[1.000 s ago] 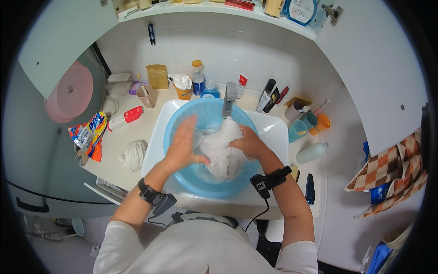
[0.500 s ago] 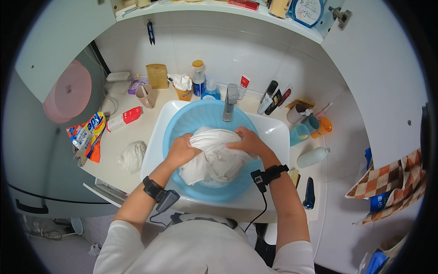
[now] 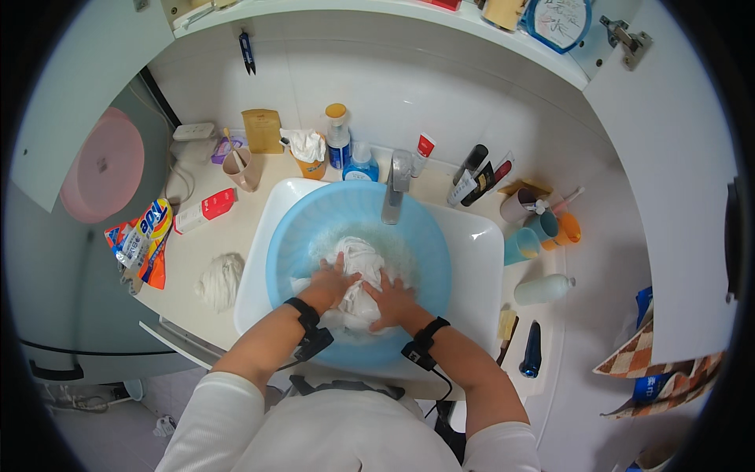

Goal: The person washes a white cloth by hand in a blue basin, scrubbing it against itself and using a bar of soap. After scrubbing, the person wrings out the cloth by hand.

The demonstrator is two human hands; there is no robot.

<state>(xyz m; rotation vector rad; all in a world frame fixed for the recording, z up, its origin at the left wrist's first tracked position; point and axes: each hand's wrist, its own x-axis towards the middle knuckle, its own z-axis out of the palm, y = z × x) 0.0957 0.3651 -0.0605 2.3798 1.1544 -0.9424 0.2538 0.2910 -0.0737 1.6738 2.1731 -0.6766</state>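
A wet white cloth (image 3: 359, 303) lies bunched in sudsy water inside a light blue plastic basin (image 3: 285, 248). The basin sits in the white sink (image 3: 481, 275), below a grey faucet (image 3: 395, 189). My left hand (image 3: 330, 285) presses down on the cloth's left side, fingers spread. On the right side of the cloth, my right hand (image 3: 392, 301) lies with its fingers apart too. Foam surrounds the cloth, and its underside is hidden in the water.
Left on the counter are a detergent bag (image 3: 145, 242), a red-and-white box (image 3: 206, 211) and a bundled white cloth (image 3: 220, 282). Cups (image 3: 522, 245), a pale bottle (image 3: 544, 289) and a dark shaver-like object (image 3: 532, 350) stand or lie at right. Cabinet doors hang open on both sides.
Both hands have gone from holding the cloth gathered up by its sides to pressing on it with spread fingers. The cloth has sunk lower, and more foamy water shows around it.
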